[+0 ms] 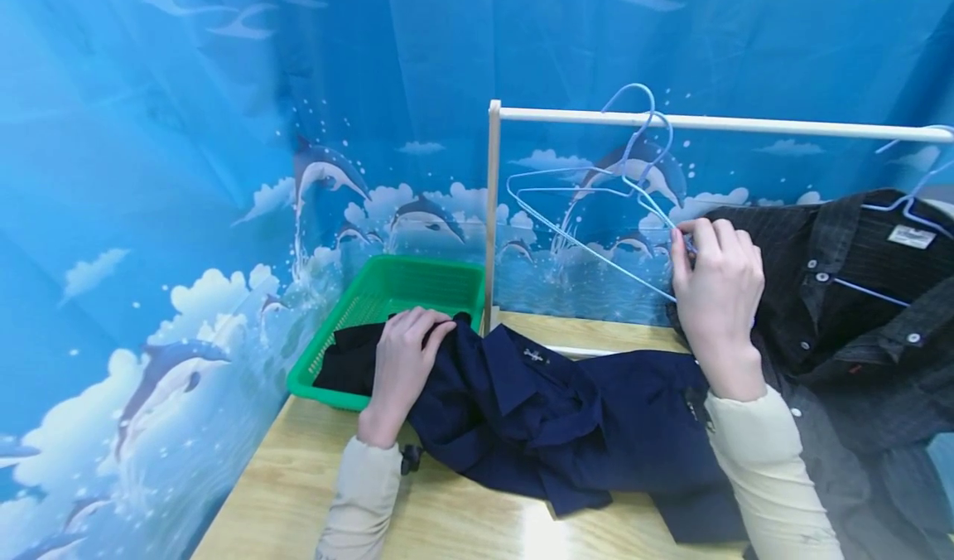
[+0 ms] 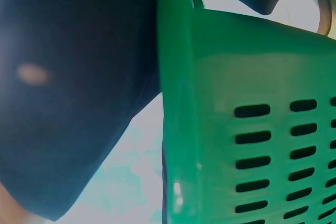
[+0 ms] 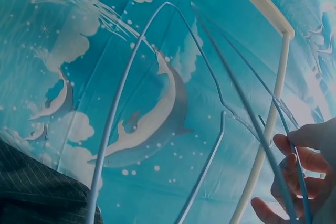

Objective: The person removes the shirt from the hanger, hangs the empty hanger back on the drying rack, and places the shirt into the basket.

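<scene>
A navy collared shirt with small light decorations lies crumpled across the table. My left hand pinches its dark cloth between thumb and fingers, beside the green basket's rim. In the left wrist view, dark cloth hangs alongside the basket wall. Two thin blue hangers hook over the white rail of a rack. My right hand pinches the sloping arm of one hanger between thumb and fingertips. Up close in the right wrist view, the hanger wire passes between the fingers of my right hand.
The green basket stands at the table's back left, with black cloth over its front. A dark pinstriped shirt hangs at the right of the rack rail. The rack's post rises beside the basket. A dolphin-print curtain stands behind.
</scene>
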Demonstrator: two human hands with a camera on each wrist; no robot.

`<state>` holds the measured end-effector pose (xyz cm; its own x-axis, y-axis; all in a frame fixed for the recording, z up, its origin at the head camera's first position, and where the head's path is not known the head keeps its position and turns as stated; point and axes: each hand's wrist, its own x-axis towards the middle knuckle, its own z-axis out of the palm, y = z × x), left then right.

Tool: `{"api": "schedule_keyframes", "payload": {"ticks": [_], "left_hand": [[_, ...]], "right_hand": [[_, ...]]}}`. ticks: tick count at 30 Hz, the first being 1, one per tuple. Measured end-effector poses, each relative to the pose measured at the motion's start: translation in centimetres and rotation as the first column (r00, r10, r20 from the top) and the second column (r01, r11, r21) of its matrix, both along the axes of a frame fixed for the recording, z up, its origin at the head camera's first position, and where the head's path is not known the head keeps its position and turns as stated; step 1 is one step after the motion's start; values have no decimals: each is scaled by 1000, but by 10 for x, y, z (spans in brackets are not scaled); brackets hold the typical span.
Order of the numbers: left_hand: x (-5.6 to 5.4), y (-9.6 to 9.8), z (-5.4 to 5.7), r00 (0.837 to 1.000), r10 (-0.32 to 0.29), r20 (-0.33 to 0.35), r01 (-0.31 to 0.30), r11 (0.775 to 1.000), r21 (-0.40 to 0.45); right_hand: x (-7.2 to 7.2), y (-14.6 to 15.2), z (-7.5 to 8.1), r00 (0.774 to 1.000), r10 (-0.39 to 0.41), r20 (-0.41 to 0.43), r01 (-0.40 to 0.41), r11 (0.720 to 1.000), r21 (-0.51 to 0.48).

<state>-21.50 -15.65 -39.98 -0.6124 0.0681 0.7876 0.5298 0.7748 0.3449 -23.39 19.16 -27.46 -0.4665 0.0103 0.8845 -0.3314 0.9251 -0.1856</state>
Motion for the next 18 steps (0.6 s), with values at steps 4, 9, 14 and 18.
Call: {"api": "schedule_keyframes", "payload": {"ticks": [4,9,14,18], "left_hand": [[0,0,0,1000,-3,-7,3,1000,3],[-1,0,-1,1000,-3,-7,3,1000,5],[0,0,-1,1000,-5,-16,5,1000,5],[0,1,0,1000,-4,-6,4,1000,6]], "right_hand": [[-5,-5,-2,1000,7,28,-6,1000,-14],[-10,-6,-10,999,-9,52,9,1000,8],[-11,-5,-16,998,-16,65,14,999,37],[-9,-4,-16,998,-6,60,4,999,32]]}}
